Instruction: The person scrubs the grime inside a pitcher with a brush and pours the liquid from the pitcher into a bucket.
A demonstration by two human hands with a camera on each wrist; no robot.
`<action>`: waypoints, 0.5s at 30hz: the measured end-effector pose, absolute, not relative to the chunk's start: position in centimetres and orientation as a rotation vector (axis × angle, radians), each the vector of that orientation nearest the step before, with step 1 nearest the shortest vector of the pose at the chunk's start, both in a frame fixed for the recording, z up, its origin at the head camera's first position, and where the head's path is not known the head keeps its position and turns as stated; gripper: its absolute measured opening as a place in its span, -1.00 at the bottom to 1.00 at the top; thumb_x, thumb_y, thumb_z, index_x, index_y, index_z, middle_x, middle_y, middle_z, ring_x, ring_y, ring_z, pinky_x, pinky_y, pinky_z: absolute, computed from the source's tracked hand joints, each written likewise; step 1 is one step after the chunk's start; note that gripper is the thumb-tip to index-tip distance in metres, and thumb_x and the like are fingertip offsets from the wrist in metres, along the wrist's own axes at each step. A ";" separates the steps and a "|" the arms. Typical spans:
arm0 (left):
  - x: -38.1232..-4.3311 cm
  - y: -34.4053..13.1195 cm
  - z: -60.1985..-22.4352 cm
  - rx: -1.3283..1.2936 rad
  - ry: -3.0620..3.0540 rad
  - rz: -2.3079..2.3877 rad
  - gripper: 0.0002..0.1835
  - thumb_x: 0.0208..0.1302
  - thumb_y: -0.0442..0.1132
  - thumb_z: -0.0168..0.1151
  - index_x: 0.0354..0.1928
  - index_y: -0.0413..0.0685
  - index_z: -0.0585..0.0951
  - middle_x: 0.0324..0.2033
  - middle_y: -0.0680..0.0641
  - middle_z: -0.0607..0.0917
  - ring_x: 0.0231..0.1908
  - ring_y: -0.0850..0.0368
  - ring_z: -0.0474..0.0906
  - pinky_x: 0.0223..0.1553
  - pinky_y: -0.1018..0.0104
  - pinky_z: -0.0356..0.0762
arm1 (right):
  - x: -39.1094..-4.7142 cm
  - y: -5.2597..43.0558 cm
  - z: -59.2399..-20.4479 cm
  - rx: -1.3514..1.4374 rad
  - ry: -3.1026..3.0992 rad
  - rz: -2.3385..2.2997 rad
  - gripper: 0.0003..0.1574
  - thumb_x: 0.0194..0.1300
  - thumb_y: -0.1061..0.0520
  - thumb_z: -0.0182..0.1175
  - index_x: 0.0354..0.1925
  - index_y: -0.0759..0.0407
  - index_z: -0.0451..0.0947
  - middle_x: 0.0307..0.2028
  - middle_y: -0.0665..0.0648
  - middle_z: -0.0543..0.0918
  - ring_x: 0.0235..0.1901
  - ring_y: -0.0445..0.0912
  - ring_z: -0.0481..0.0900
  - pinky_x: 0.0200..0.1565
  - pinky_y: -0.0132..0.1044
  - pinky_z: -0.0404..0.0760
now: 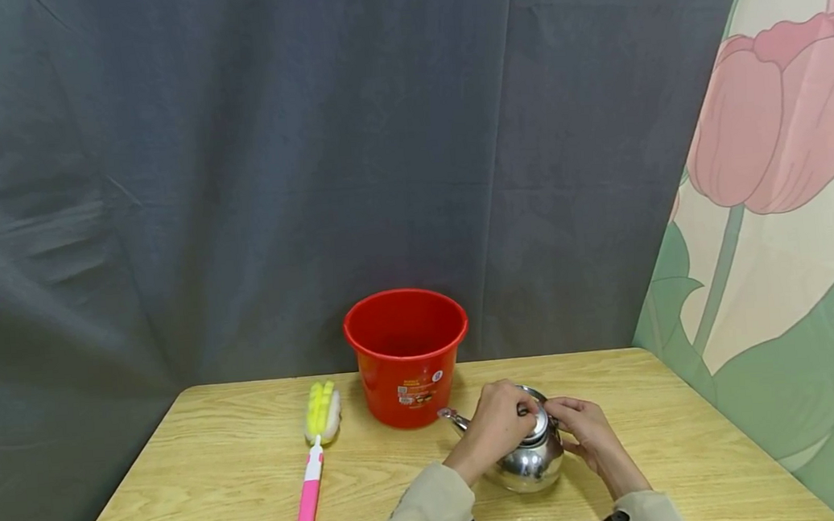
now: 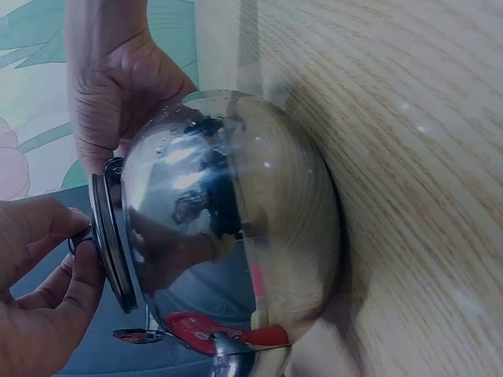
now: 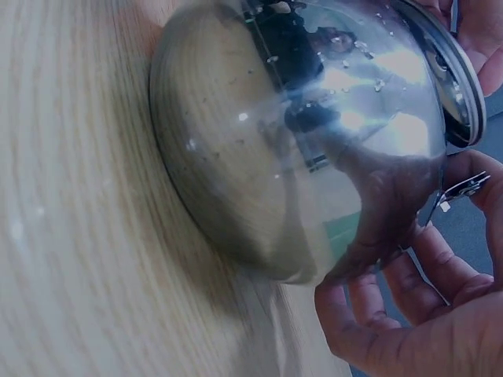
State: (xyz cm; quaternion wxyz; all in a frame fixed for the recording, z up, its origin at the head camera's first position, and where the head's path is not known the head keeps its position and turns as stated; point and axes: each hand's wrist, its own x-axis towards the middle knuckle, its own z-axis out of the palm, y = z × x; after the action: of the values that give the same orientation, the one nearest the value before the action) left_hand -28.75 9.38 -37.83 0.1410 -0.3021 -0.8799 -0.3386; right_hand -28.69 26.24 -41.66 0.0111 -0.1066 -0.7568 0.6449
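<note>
A shiny steel teapot (image 1: 529,469) stands on the table, its spout (image 1: 459,421) pointing left toward the back. My left hand (image 1: 497,423) reaches over it and pinches the small dark knob (image 2: 82,239) of the round lid (image 2: 110,243) between thumb and fingers. At the pot's mouth the lid sits slightly tilted, a narrow gap showing along its edge in the right wrist view. On the right side my right hand (image 1: 591,436) holds the pot, bent fingertips against the round body and thumb up near the metal handle bracket (image 3: 465,187). Water drops dot the steel.
Behind the teapot stands a red plastic bucket (image 1: 408,366). Left of it lies a brush (image 1: 309,502) with a pink handle and a yellow and white sponge head. A dark curtain (image 1: 295,180) hangs behind the wooden table (image 1: 206,461); a flower-patterned wall (image 1: 776,308) borders the right.
</note>
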 end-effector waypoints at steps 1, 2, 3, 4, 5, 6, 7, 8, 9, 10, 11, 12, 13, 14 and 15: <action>-28.7 9.4 -37.8 -0.876 -2.531 -0.969 -0.89 -0.01 -0.34 0.34 -0.47 0.07 0.74 -0.46 0.23 0.62 -0.32 0.36 0.49 -0.33 0.58 0.40 | -28.7 26.2 -41.7 -0.335 -2.357 2.015 -0.77 0.21 0.07 0.17 -0.28 0.21 0.59 -0.35 0.00 0.55 -0.26 -0.12 0.50 -0.26 -0.16 0.50; -28.7 9.3 -37.7 -0.879 -2.523 -0.963 -0.89 -0.02 -0.34 0.34 -0.47 0.07 0.74 -0.46 0.22 0.62 -0.32 0.35 0.49 -0.31 0.58 0.40 | -28.6 26.2 -41.7 -0.339 -2.353 2.018 -0.77 0.21 0.07 0.17 -0.28 0.22 0.58 -0.34 0.00 0.55 -0.26 -0.12 0.50 -0.25 -0.16 0.50; -28.6 9.3 -37.7 -0.881 -2.517 -0.956 -0.89 -0.02 -0.34 0.34 -0.47 0.07 0.74 -0.46 0.22 0.62 -0.31 0.35 0.49 -0.30 0.57 0.41 | -28.6 26.2 -41.7 -0.337 -2.355 2.017 -0.76 0.22 0.06 0.17 -0.27 0.22 0.58 -0.33 0.00 0.55 -0.25 -0.11 0.50 -0.25 -0.16 0.50; -28.6 9.3 -37.6 -0.882 -2.515 -0.951 -0.89 -0.02 -0.34 0.34 -0.47 0.07 0.74 -0.46 0.22 0.62 -0.30 0.34 0.49 -0.28 0.57 0.41 | -28.6 26.2 -41.7 -0.340 -2.351 2.019 -0.76 0.22 0.06 0.17 -0.27 0.22 0.58 -0.32 0.00 0.55 -0.24 -0.11 0.50 -0.24 -0.16 0.50; -28.5 9.3 -37.6 -0.882 -2.515 -0.946 -0.89 -0.02 -0.33 0.34 -0.46 0.07 0.74 -0.46 0.22 0.61 -0.30 0.34 0.49 -0.27 0.57 0.41 | -28.5 26.2 -41.8 -0.342 -2.350 2.018 -0.74 0.23 0.05 0.16 -0.25 0.23 0.58 -0.31 0.01 0.55 -0.23 -0.10 0.49 -0.24 -0.16 0.50; -28.4 9.3 -37.5 -0.884 -2.514 -0.937 -0.90 -0.02 -0.33 0.34 -0.46 0.07 0.74 -0.46 0.22 0.61 -0.29 0.34 0.49 -0.26 0.57 0.41 | -28.5 26.2 -41.8 -0.343 -2.350 2.018 -0.72 0.24 0.04 0.16 -0.23 0.24 0.57 -0.30 0.01 0.55 -0.22 -0.10 0.49 -0.23 -0.16 0.50; -28.3 9.3 -37.4 -0.887 -2.514 -0.927 -0.90 0.00 -0.32 0.34 -0.45 0.07 0.74 -0.45 0.22 0.61 -0.29 0.34 0.49 -0.25 0.57 0.41 | -28.5 26.2 -41.8 -0.345 -2.349 2.015 -0.70 0.24 0.03 0.15 -0.22 0.25 0.57 -0.29 0.02 0.55 -0.21 -0.09 0.49 -0.23 -0.16 0.51; -28.2 9.3 -37.3 -0.887 -2.518 -0.917 -0.91 0.01 -0.31 0.34 -0.45 0.07 0.74 -0.45 0.22 0.61 -0.28 0.34 0.48 -0.25 0.57 0.41 | -28.4 26.2 -41.9 -0.342 -2.350 2.015 -0.67 0.25 0.01 0.15 -0.20 0.26 0.56 -0.28 0.02 0.55 -0.21 -0.09 0.49 -0.23 -0.16 0.51; -28.1 9.3 -37.1 -0.887 -2.517 -0.907 -0.91 0.01 -0.30 0.35 -0.44 0.07 0.74 -0.44 0.21 0.61 -0.28 0.34 0.48 -0.25 0.57 0.41 | -28.4 26.2 -41.9 -0.344 -2.350 2.011 -0.66 0.26 0.00 0.15 -0.18 0.26 0.56 -0.27 0.03 0.55 -0.20 -0.08 0.49 -0.23 -0.16 0.51; -28.0 9.2 -37.0 -0.887 -2.522 -0.907 -0.92 0.02 -0.29 0.35 -0.43 0.08 0.74 -0.44 0.21 0.61 -0.28 0.34 0.48 -0.25 0.57 0.40 | -28.4 26.2 -41.9 -0.350 -2.346 2.011 -0.65 0.26 0.00 0.14 -0.18 0.26 0.56 -0.27 0.03 0.55 -0.20 -0.08 0.49 -0.22 -0.16 0.52; -27.9 9.2 -36.8 -0.887 -2.524 -0.908 -0.92 0.03 -0.29 0.35 -0.43 0.08 0.75 -0.43 0.21 0.60 -0.27 0.34 0.47 -0.26 0.58 0.40 | -28.4 26.2 -41.9 -0.343 -2.346 2.011 -0.64 0.26 -0.01 0.14 -0.17 0.27 0.56 -0.26 0.03 0.55 -0.20 -0.08 0.48 -0.22 -0.16 0.52; -27.7 9.1 -36.6 -0.888 -2.524 -0.907 -0.92 0.03 -0.29 0.35 -0.42 0.08 0.75 -0.43 0.21 0.60 -0.27 0.34 0.47 -0.26 0.59 0.39 | -28.4 26.2 -41.9 -0.347 -2.343 2.011 -0.65 0.26 -0.01 0.14 -0.17 0.25 0.57 -0.27 0.02 0.55 -0.20 -0.08 0.48 -0.22 -0.16 0.52; -27.6 9.0 -36.3 -0.892 -2.522 -0.903 -0.92 0.03 -0.29 0.34 -0.42 0.07 0.75 -0.43 0.21 0.60 -0.28 0.34 0.47 -0.26 0.58 0.39 | -28.4 26.1 -41.9 -0.351 -2.336 2.011 -0.66 0.25 -0.01 0.15 -0.19 0.24 0.58 -0.27 0.02 0.55 -0.21 -0.08 0.48 -0.23 -0.17 0.52; -27.4 8.8 -36.1 -0.897 -2.518 -0.907 -0.91 0.02 -0.30 0.35 -0.42 0.07 0.75 -0.43 0.21 0.60 -0.28 0.34 0.47 -0.26 0.59 0.39 | -28.4 26.1 -41.9 -0.347 -2.331 2.015 -0.66 0.25 -0.01 0.15 -0.20 0.24 0.58 -0.27 0.02 0.55 -0.21 -0.08 0.47 -0.23 -0.16 0.52; -27.2 8.6 -35.9 -0.905 -2.516 -0.901 -0.91 0.02 -0.30 0.34 -0.43 0.06 0.75 -0.43 0.20 0.60 -0.28 0.34 0.47 -0.25 0.59 0.39 | -28.4 26.1 -41.9 -0.348 -2.325 2.019 -0.67 0.25 -0.01 0.16 -0.21 0.23 0.59 -0.28 0.01 0.54 -0.22 -0.09 0.47 -0.23 -0.17 0.52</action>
State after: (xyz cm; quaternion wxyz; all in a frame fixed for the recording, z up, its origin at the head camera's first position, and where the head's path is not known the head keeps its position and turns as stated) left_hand -27.25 8.63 -35.90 0.1595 -0.3167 -0.8802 -0.3154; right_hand -28.38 26.08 -41.90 0.0214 -0.1124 -0.7502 0.6512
